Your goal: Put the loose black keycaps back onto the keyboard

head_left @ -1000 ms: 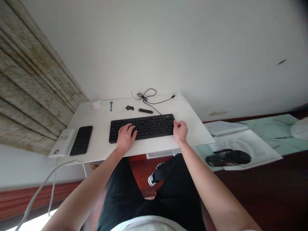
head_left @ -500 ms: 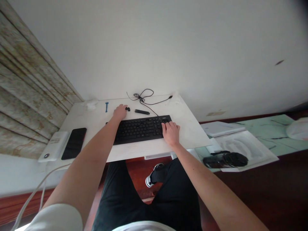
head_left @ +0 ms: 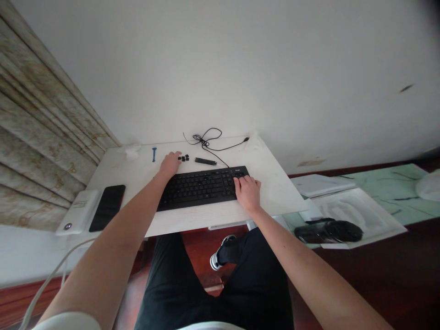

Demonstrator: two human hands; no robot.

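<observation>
A black keyboard (head_left: 201,187) lies near the front edge of the white desk, its cable running from the back. My right hand (head_left: 248,192) is closed on its right end, thumb on the number keys and fingers toward the edge. Beyond the keyboard's upper left, my left hand (head_left: 171,164) touches the desk, its fingertips closed around a small black keycap (head_left: 179,158). Several more loose keycaps (head_left: 186,158) sit just right of those fingertips. A long black key bar (head_left: 205,161) rests between them and the keyboard's cable (head_left: 202,141). My left forearm hides the keyboard's left end.
A blue tool (head_left: 154,154) lies left of my left hand. Toward the left edge are a black phone (head_left: 107,207) and a white box (head_left: 78,211). Crumpled white tissue (head_left: 132,151) is by the wall. At right, a dark bottle-like object (head_left: 328,230) lies on an open white box (head_left: 378,220).
My left hand has shifted slightly left of the loose keycaps, and more of them show. My right hand stays on the keyboard. The whole view has shifted a little.
</observation>
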